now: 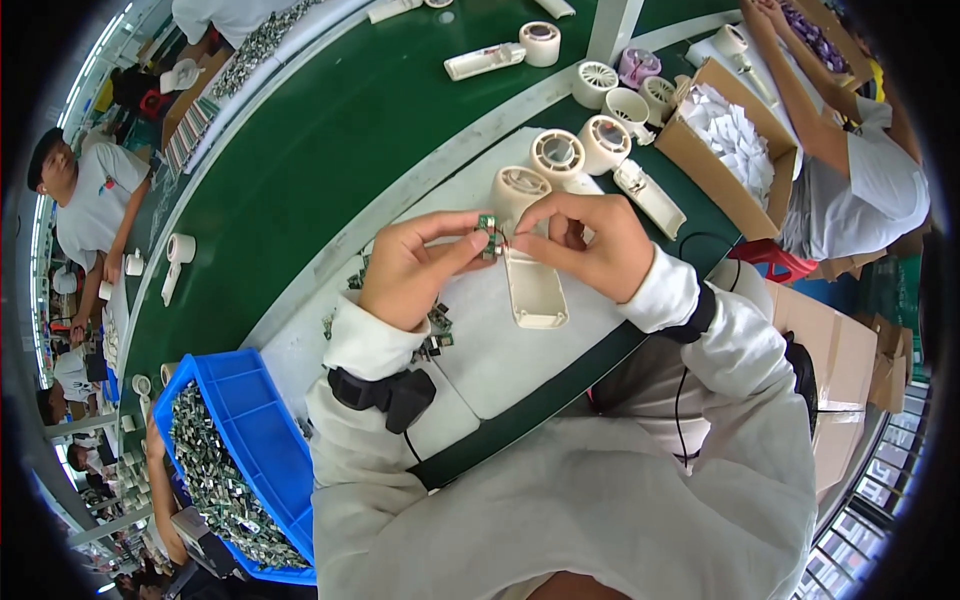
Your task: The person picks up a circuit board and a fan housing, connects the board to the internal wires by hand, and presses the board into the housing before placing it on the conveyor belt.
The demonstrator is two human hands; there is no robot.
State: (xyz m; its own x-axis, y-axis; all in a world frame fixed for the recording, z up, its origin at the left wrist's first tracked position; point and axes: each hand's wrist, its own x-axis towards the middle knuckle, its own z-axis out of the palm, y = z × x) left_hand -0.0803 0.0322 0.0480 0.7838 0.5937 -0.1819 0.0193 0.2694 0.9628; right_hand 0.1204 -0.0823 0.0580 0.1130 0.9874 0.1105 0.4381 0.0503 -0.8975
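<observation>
My left hand [415,265] pinches a small green circuit board [487,226] between thumb and fingers. Close beside it, my right hand [590,245] has its thumb and forefinger together on a thin wire [503,238] that runs near the board. Below both hands lies a cream handheld-fan housing [537,295], its hollow handle facing up and its round head [521,184] pointing away from me. The right fingers cover the part between handle and head. Several more green circuit boards [435,340] lie loose by my left wrist, partly hidden by the sleeve.
A blue bin [245,400] full of circuit boards stands at the left. More fan housings [557,153] and a cardboard box of white paper pieces [735,135] sit at the far right. A green conveyor belt [330,170] runs beyond the worktable. Other people work nearby.
</observation>
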